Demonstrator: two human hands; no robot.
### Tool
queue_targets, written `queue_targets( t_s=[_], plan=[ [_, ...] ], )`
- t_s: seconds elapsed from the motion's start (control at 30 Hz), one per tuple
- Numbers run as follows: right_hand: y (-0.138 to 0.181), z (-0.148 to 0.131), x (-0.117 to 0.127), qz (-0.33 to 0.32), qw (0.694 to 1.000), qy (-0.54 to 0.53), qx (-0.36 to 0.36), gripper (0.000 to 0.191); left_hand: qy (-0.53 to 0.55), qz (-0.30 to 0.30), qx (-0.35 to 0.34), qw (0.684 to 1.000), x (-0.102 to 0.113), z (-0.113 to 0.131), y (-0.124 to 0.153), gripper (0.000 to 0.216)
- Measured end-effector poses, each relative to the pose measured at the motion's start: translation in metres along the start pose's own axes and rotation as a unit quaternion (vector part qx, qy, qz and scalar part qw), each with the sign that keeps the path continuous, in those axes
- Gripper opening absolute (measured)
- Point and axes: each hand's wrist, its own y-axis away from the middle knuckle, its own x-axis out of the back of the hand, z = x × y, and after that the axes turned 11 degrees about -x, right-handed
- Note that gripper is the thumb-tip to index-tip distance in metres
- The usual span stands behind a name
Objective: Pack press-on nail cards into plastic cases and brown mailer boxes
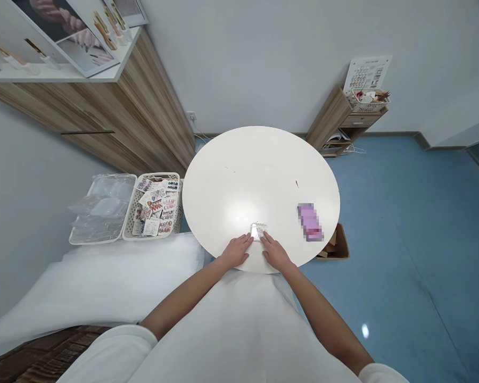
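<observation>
A small clear packet [258, 231] with a pale card-like content lies flat on the round white table [259, 170], close to its near edge. My left hand [236, 251] rests on the tabletop with its fingers stretched out, the fingertips at the packet's left edge. On the other side, my right hand [276, 253] lies with its fingers extended, the tips touching the packet's right part. Neither hand is wrapped around anything. What exactly the packet contains is too small to make out.
A blurred purple object [310, 222] lies on the table's right side. To the left stand a white basket [129, 223] of nail-decorated cards and another basket [75, 238] of clear plastic bags. Below the right edge sits a cardboard box [343, 246]. A wooden cabinet [143, 106] stands behind.
</observation>
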Motion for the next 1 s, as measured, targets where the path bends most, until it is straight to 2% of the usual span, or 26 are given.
queue_targets(
  t_s=[0.4,0.83,1.0],
  plan=[
    [-0.002,-0.012,0.008,-0.018,0.996,0.08,-0.023,0.055,-0.055,0.005,-0.002,0.998,-0.001,0.004,-0.006,0.057],
    [-0.002,-0.01,0.008,-0.028,0.998,0.039,-0.027,0.057,0.082,0.051,0.058,0.994,0.003,0.008,-0.011,0.051],
    [-0.004,-0.007,0.006,-0.03,0.999,0.021,-0.03,0.057,0.073,0.052,0.071,0.993,0.003,0.007,-0.013,0.047]
  ],
)
